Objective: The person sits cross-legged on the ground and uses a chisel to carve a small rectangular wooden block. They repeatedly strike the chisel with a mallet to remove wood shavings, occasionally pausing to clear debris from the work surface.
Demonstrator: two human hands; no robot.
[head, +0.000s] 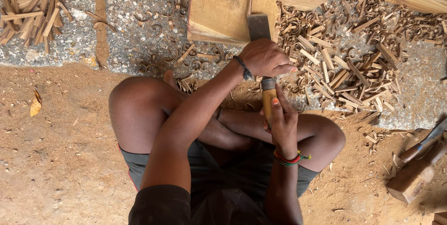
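The left hand (264, 58) wrapped its fingers around the chisel (263, 62) near the blade, which rested on the wood block (219, 8). The right hand (281, 120) gripped the chisel's wooden handle. Wood chips (344, 66) lay beside the block.

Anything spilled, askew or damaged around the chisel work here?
Nothing looks damaged. Wood shavings lie scattered over the stone slab beside the wooden block. The left hand and right hand grip the chisel. A mallet lies tilted on the dirt.

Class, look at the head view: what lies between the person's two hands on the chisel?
In the head view, between the left hand and right hand shows the chisel's ribbed metal ring.
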